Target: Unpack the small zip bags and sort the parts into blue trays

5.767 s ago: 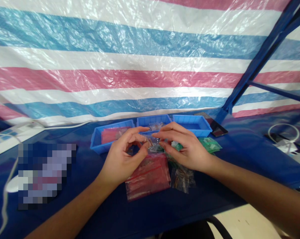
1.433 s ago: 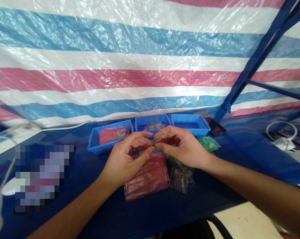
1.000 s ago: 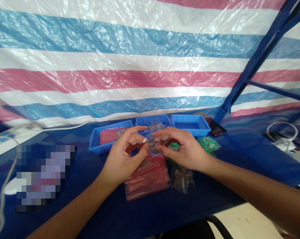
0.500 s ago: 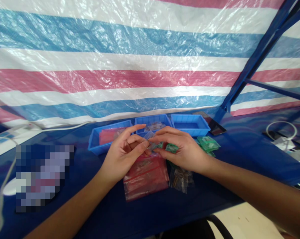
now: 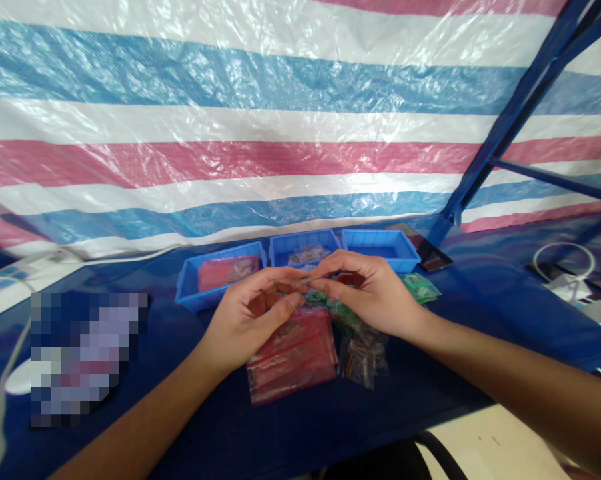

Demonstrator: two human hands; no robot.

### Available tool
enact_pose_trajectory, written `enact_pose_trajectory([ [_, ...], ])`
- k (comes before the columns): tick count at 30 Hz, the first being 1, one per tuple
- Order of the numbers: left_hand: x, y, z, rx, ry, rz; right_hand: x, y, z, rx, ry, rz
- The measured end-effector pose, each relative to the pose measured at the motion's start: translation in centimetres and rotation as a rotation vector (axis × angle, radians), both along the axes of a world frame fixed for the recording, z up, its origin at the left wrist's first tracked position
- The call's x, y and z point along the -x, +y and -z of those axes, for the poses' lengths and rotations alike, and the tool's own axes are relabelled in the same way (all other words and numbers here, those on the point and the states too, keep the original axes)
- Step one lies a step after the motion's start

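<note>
My left hand (image 5: pixel 253 313) and my right hand (image 5: pixel 370 290) meet at the fingertips over the table. Between them is a small clear plastic bag (image 5: pixel 306 281), mostly covered by the fingers. My right thumb and fingers pinch it, while the left fingers curl against its other side with the thumb lower. Below my hands lies a red plastic bag (image 5: pixel 293 367). Beside it, a clear bag of thin brownish pieces (image 5: pixel 364 357) rests under my right wrist. Green packets (image 5: pixel 343 317) show partly beneath my right hand.
Three blue trays line the back: the left tray (image 5: pixel 190 297) holds red bags, the middle tray (image 5: pixel 305 237) clear bags; the right tray (image 5: pixel 380 237) stands alongside. More green packets (image 5: pixel 423 288) and a dark phone (image 5: pixel 435 257) lie to the right. A white cable (image 5: pixel 0 413) runs at left.
My fingertips have drawn closer together around the small clear bag, and the left index finger has come down onto it. Less of the bag's clear plastic shows. The trays and table bags stay put.
</note>
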State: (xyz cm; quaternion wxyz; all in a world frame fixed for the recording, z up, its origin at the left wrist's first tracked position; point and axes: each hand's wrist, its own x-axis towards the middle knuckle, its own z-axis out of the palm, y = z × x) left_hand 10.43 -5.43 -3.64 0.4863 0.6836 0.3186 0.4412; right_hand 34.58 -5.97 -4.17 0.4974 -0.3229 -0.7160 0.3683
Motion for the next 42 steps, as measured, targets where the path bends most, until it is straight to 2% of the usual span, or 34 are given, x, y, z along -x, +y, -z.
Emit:
enact_pose_trajectory([
  [3,-0.11,0.32,0.25,-0.108,0.071,-0.089,0.03,0.03,0.09,0.068,-0.002,-0.036],
  [7,0.10,0.75,0.27,-0.286,0.148,-0.156,0.12,-0.05,0.02,0.006,-0.082,0.005],
  [10,0.19,0.75,0.18,-0.349,0.149,-0.164,0.16,-0.10,-0.07,-0.044,-0.117,0.036],
  [13,0.15,0.56,0.27,-0.318,0.132,-0.129,0.19,-0.11,-0.19,-0.072,-0.115,0.022],
  [17,0.13,0.35,0.51,-0.256,0.170,-0.084,0.32,-0.22,-0.29,-0.015,-0.103,0.010],
  [23,0.22,0.35,0.44,-0.317,0.166,-0.112,0.40,-0.27,-0.02,0.083,-0.040,-0.020],
  [32,0.10,0.27,-0.23,-0.411,0.183,-0.155,0.14,0.04,0.14,-0.023,-0.046,-0.027],
  [38,0.15,0.30,0.00,-0.354,0.170,-0.192,0.19,0.01,0.38,-0.038,0.006,-0.037],
  [42,0.23,0.38,0.12,-0.386,0.163,-0.196,0.09,-0.01,0.16,-0.073,0.015,-0.014],
])
